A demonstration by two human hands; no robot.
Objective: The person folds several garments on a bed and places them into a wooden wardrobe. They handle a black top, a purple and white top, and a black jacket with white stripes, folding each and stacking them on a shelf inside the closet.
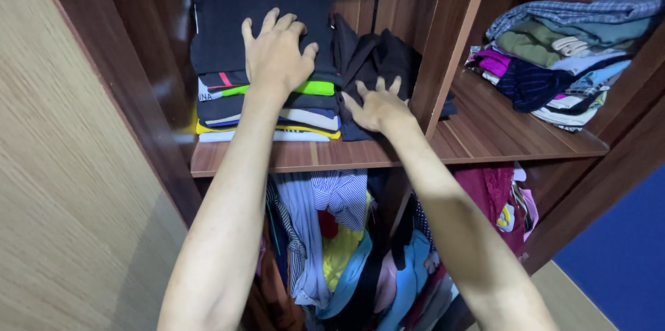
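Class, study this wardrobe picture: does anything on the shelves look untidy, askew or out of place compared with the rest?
Yes. Beside the neat stack of folded clothes under the left hand, a black garment lies crumpled and unfolded on the wooden shelf, the right hand touching it. The pile in the right compartment also sags unevenly.

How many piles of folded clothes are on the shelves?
2 clear piles: a dark-topped stack under the left hand on the left shelf, and a mixed pile on the right shelf. The black clothes by the right hand look crumpled. More may be hidden.
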